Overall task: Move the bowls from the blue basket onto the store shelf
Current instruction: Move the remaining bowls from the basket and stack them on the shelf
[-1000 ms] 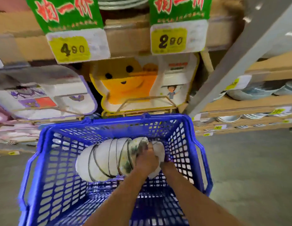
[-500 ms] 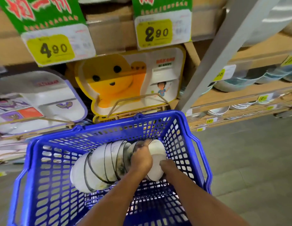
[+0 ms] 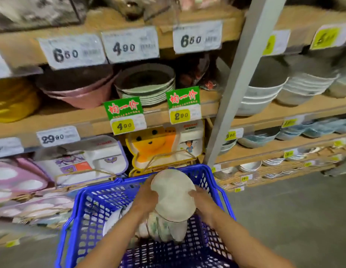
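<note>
Your left grip [image 3: 147, 198] and right grip [image 3: 204, 203] clasp the stacked bowls [image 3: 173, 196], half out of the blue basket [image 3: 98, 209]; on the shelf [image 3: 71, 118] ahead, yellow tags [image 3: 122, 126] read 4.90 and 2.90.

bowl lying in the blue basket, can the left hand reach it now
Probably not yet: the left hand and right hand both grip the bowl stack. Otherwise the loose bowl lies uncovered.

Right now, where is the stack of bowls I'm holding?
Head view, low centre: the stack of bowls is gripped between the left hand and the right hand, over the blue basket, with the orange bear plate behind it.
</note>
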Demonstrator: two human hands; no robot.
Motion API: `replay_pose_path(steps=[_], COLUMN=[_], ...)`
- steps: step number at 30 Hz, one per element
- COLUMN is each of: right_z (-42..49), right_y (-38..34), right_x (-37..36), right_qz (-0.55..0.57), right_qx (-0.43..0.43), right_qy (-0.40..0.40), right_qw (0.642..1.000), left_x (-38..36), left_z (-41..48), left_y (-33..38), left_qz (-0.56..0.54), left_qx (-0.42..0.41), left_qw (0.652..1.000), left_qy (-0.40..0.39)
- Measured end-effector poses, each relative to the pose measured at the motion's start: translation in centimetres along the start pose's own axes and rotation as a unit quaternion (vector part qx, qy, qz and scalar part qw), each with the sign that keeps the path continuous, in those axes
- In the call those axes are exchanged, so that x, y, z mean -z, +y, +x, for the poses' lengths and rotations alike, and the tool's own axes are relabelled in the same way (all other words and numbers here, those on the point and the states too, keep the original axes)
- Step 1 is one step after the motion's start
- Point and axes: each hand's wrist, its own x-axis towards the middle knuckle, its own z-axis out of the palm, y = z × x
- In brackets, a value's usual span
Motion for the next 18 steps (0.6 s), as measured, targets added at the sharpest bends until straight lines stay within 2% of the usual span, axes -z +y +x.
replay_pose_path(steps=[3,7,10,18], right_z=[-4.4,-9.6,-12.7,-19.5], right_y=[-4.0,-9.1,-11.7,-15.4], right_x=[0.1,-0.4,-0.8,0.1], right_qz=[0.063,0.126,0.14,0.22], right_qx=[0.087,0.184,0.233,0.314], right_qy=[-0.094,-0.148,-0.132,-0.024], right_qw=[0.99,0.963,0.953,0.923], left_x=[2.4,4.5,5.6,6.3], left_z=[-2.7,-6.3,-8.5,-12.7], left_y=[2.7,6.8,9.6,15.6], left_qz=[-0.115,-0.194,-0.213,-0.212], left_qx=[-0.011,-0.06,-0.07,-0.14], left_qw=[0.993,0.979,0.975,0.966], left_qy=[0.02,0.01,-0.009,-0.053])
